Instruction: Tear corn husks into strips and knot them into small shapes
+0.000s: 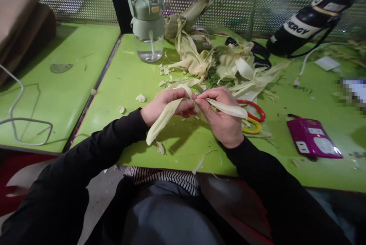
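- Left hand (168, 104) and right hand (225, 119) each have their grip clamped on pale husk (162, 123), above the green surface (100, 123).
- Black bottle (304, 29): white label, "ERGY" readable.
- Dark handwriting (303, 89) near the white cable (307, 56) is too small to read.

Both black-sleeved forearms angled inward, left hand (168, 104) and right hand (223, 117) meeting at pinched fingers.

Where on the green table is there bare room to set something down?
Mainly the patch bordered by the table seam, the green-lidded bottle and the left hand's scattered scraps. A smaller, nearly bare gap lies between the red loop handle and purple socket box. Beyond the hands, husks crowd the surface.
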A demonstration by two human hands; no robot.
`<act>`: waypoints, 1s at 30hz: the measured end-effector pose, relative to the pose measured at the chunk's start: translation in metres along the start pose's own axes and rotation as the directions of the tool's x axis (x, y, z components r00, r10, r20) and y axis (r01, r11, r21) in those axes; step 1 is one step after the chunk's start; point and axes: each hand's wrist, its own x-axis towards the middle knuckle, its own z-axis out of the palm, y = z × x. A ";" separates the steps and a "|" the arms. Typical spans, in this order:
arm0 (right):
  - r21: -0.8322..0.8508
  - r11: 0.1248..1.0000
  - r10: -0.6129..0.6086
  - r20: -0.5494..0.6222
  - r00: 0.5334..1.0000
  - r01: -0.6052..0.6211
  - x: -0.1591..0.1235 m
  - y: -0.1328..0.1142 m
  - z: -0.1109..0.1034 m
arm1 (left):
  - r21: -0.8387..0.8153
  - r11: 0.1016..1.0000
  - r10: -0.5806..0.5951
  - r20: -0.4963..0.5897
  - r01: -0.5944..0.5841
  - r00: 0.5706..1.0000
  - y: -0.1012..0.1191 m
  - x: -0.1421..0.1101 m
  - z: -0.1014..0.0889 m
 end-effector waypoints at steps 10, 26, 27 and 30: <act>-0.062 0.998 0.034 0.194 0.980 -0.023 -0.001 -0.003 -0.004 | 0.001 0.993 0.110 -0.289 -0.115 0.951 0.006 0.005 -0.006; 0.159 0.977 0.108 0.215 0.971 -0.144 0.010 -0.012 -0.017 | -0.124 0.910 -0.360 0.236 0.396 0.902 0.012 0.001 -0.018; 0.187 0.960 0.165 0.224 0.960 -0.209 0.009 -0.013 -0.018 | -0.139 0.893 -0.388 0.245 0.428 0.889 0.012 0.002 -0.020; 0.270 0.917 0.231 0.246 0.941 -0.295 0.008 -0.014 -0.017 | -0.140 0.875 -0.429 0.219 0.464 0.876 0.011 0.005 -0.028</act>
